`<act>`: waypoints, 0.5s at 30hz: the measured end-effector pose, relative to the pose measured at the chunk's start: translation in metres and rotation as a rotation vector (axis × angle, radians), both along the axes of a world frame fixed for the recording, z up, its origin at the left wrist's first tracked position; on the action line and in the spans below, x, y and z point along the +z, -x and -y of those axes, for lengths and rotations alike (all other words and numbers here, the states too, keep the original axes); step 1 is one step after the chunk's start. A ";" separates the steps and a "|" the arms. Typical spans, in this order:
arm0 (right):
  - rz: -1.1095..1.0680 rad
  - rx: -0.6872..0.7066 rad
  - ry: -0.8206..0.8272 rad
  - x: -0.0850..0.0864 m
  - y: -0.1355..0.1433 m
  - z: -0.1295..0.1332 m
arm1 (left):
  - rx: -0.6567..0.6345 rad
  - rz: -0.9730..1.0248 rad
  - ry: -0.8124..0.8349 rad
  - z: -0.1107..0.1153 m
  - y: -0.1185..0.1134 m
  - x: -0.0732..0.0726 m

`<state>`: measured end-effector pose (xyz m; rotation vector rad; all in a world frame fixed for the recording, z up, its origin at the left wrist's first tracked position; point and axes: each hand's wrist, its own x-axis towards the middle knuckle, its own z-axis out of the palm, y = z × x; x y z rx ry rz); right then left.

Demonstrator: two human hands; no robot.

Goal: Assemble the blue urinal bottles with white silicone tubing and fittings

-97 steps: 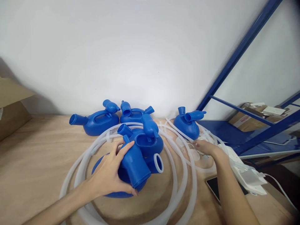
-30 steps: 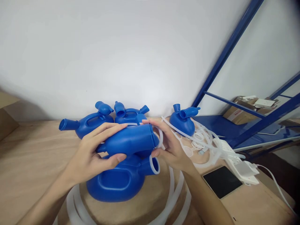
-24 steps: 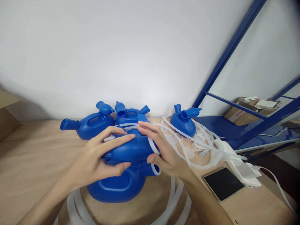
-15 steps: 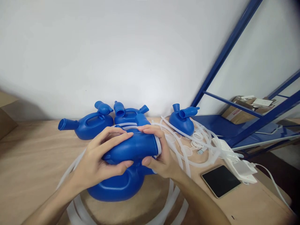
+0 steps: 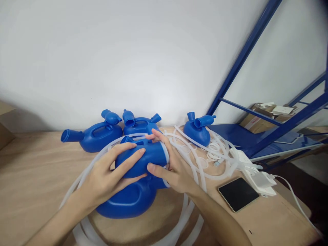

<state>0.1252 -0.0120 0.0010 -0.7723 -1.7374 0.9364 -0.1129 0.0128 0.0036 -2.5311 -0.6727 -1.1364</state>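
Note:
A blue cylindrical piece (image 5: 152,154) with a white ring (image 5: 165,152) at its right end lies sideways between my hands. My left hand (image 5: 110,171) wraps round its left part, fingers over the top and thumb below. At its right end, my right hand (image 5: 170,164) grips it by the white rim, thumb in front and fingers raised behind. Directly beneath is a blue jug (image 5: 128,201) with a moulded handle, its neck pointing right and partly covered by my hands. Translucent tubing (image 5: 88,171) loops around the jug.
Along the wall stand several blue jugs (image 5: 101,138) with blue attachments. More clear tubing (image 5: 227,164) lies tangled at the right, near a white power strip (image 5: 261,182) and a phone (image 5: 238,194). A blue metal rack (image 5: 243,58) rises beyond the wooden table (image 5: 33,177).
My right fingers have lifted and straightened around the rim, and the held piece has tilted slightly, its right end up. The whole view has shifted a little.

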 end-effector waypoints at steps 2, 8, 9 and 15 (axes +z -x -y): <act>0.029 0.019 0.049 0.000 -0.001 -0.002 | 0.001 -0.033 0.011 -0.004 0.004 0.002; 0.294 0.029 0.101 0.013 -0.016 -0.001 | 0.081 0.008 0.201 -0.010 0.012 0.003; 0.355 -0.013 0.078 0.018 -0.024 -0.002 | 0.122 0.020 0.247 -0.010 0.012 0.002; 1.039 -0.576 0.155 0.023 -0.111 -0.033 | 0.317 0.012 0.670 -0.011 0.005 -0.001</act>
